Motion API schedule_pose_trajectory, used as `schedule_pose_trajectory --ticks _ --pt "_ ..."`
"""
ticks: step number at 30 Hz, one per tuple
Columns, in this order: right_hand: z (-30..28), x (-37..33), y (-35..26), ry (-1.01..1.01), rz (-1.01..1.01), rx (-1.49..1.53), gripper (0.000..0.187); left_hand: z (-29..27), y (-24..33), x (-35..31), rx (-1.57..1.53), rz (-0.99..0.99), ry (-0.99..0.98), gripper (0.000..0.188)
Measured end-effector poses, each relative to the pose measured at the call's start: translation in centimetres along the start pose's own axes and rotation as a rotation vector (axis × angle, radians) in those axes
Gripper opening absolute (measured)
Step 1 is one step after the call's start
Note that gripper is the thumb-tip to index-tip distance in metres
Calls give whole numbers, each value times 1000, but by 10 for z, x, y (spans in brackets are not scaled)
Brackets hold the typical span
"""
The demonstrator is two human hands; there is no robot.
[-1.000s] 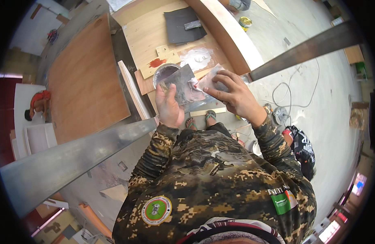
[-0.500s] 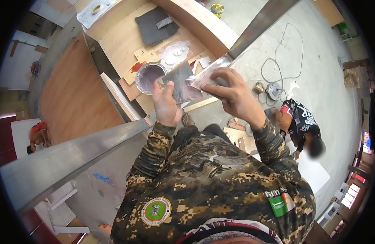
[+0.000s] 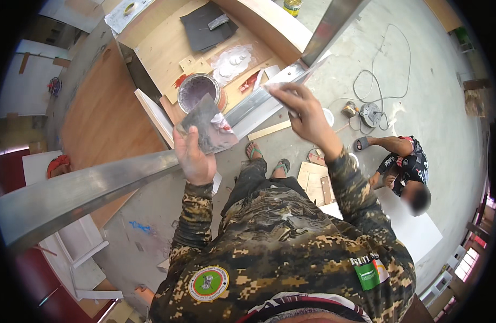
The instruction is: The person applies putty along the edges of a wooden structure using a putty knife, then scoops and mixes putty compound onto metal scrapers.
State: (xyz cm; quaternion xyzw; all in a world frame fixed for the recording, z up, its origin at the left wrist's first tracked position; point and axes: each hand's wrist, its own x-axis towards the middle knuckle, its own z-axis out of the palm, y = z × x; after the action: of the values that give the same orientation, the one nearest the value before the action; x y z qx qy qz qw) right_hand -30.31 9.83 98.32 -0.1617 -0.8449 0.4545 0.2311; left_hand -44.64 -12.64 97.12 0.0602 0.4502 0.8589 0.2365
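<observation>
My left hand [image 3: 194, 161] holds a flat grey plate [image 3: 205, 125], its thumb on top. A dab of white and red putty [image 3: 222, 123] lies near the plate's right side. My right hand [image 3: 311, 118] pinches a thin, pale spreader [image 3: 279, 90], partly hidden by the fingers, over a shiny metal bar [image 3: 253, 109]. The bar runs diagonally across in front of me. Just beyond the plate stands an open round tin [image 3: 197, 89] with greyish-purple residue inside. The two hands are apart.
A wooden tray-like panel [image 3: 159, 40] beyond the bar bears dark sheets [image 3: 202, 32], white paste [image 3: 231, 63] and red smears. To the right, a person [image 3: 409, 167] crouches by a white board [image 3: 412, 218]. A cable [image 3: 374, 81] and a round grey tool [image 3: 370, 114] lie on the floor.
My left hand and the plate have moved left and toward me, away from the spreader. My right hand has shifted slightly right. The crouching person's posture has changed.
</observation>
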Motion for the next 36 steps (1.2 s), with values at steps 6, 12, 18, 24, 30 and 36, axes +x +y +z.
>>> schedule_pose_trajectory --ticks 6,12,18,24,30,36 --pt "63 166 99 -521 -113 -547 43 -44 2 43 11 -99 68 32" --pt "163 247 233 -876 206 -816 26 -73 -9 103 -3 -217 53 34" --pt "229 297 287 -768 208 -967 25 -99 -14 165 45 -265 61 33" --pt "232 294 290 -772 307 -906 23 -81 2 157 60 -268 92 32" --pt "233 298 276 -856 362 -905 25 -87 6 169 59 -269 49 31" --pt "236 305 295 -884 297 -943 28 -95 1 176 37 -271 43 30"
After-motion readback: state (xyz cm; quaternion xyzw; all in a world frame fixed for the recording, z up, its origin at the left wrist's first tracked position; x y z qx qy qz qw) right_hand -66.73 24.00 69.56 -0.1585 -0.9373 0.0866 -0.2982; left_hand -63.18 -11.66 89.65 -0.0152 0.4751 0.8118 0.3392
